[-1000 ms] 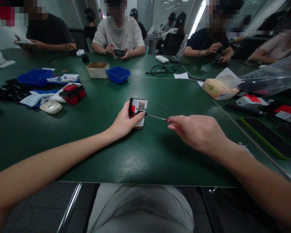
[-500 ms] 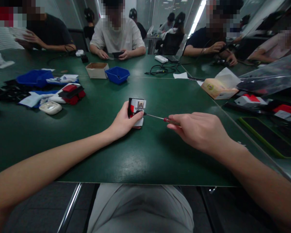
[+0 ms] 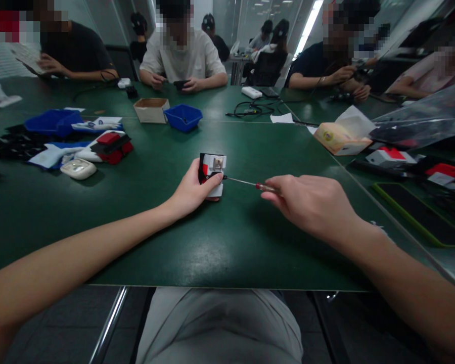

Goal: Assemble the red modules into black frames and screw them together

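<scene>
My left hand (image 3: 194, 189) is closed round a small white, red and black device (image 3: 219, 164) above the middle of the green table (image 3: 167, 247). Its thumb presses on a black part at the device's side. To the right, my right hand (image 3: 311, 202) pinches the handle of a thin screwdriver (image 3: 246, 182). The screwdriver's shaft points left, and its tip meets the black part beside my left thumb. Whether the tip sits in a screw is too small to tell.
A cardboard box (image 3: 151, 112) and a blue bin (image 3: 183, 117) stand beyond my hands. Gloves and a white oval case (image 3: 78, 169) lie left. A tissue pack (image 3: 341, 138) and a green-edged black tray (image 3: 417, 215) are right. Several people sit around.
My hands, the device and the screwdriver hold nearly the same place. The fingers of my right hand have shifted slightly on the handle. Across the table, the persons' hands have moved a little.
</scene>
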Tool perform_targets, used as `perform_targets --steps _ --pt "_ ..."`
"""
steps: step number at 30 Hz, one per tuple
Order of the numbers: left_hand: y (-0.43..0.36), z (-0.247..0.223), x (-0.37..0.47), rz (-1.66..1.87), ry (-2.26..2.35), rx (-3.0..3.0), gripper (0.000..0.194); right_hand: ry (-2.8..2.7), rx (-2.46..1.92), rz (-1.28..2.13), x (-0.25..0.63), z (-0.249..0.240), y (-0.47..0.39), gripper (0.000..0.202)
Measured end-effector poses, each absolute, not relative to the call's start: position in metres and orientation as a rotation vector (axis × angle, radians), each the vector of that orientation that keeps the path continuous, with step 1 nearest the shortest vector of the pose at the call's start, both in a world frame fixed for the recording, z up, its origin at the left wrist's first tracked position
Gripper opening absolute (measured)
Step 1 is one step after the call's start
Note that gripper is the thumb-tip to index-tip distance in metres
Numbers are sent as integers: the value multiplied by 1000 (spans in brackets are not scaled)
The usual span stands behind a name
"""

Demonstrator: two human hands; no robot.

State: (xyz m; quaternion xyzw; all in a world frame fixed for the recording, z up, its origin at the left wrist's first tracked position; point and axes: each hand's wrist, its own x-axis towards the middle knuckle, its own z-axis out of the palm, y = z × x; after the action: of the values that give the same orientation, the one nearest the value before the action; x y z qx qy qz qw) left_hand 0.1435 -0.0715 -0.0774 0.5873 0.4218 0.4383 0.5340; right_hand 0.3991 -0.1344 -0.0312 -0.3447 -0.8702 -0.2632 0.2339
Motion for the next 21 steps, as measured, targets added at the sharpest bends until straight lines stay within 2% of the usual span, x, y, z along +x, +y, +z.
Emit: perform_targets --steps 3,9,12,16,21 --pt "-73 -77 143 1043 994 1415 53 -2338 -1023 -745 401 -33 -131 33" --pt "-72 -76 144 1057 1013 1381 49 -2514 -866 -460 395 -35 -131 25" --pt "-71 -77 143 1048 1025 1388 51 -2458 -866 -543 395 -35 -133 20" --pt "-71 -80 141 1032 1011 1463 56 -2342 -986 -671 398 -35 -133 25" --pt "-71 -79 140 1040 1013 1490 56 -2407 -886 -536 395 -32 -133 21"
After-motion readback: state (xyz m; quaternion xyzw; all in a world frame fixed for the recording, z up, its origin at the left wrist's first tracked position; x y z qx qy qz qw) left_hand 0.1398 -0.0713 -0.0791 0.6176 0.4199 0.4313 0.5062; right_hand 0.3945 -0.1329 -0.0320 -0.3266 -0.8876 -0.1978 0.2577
